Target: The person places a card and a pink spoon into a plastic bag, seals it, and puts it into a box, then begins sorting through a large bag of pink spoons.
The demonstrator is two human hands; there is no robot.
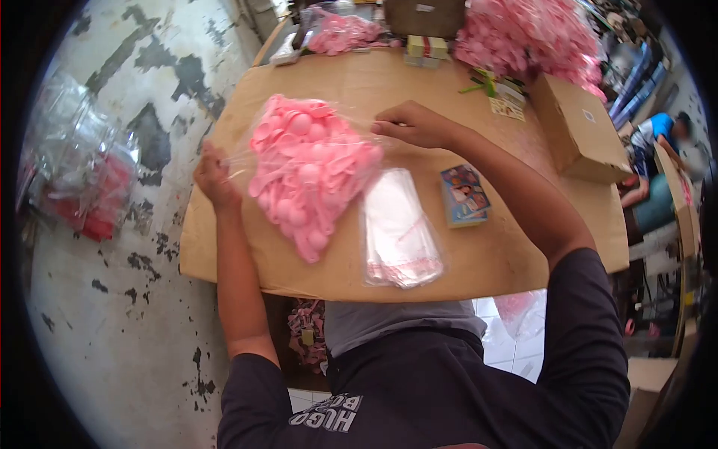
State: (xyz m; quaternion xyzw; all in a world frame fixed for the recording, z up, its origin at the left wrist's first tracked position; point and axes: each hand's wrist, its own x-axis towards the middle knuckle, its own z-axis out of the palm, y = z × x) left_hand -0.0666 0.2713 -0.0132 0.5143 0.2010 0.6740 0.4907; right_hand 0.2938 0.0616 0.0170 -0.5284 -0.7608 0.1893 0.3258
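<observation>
Bag of pink spoons [310, 172] lies on the counter [508, 262] in the head view, left hand [213, 179] pinched on its left edge, right hand [415, 123] pinched on its upper right corner; a stack of clear bags [396, 228] lies just right of the bag, a card pack [464, 196] farther right

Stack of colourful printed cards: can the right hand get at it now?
Probably yes: the stack of colourful printed cards lies uncovered beside that forearm, but the right hand must first release the clear bag of pink plastic spoons.

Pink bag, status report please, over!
Left hand and right hand pinch bag of pink pieces by its corners, over table. Stack of clear bags close beside it.
</observation>
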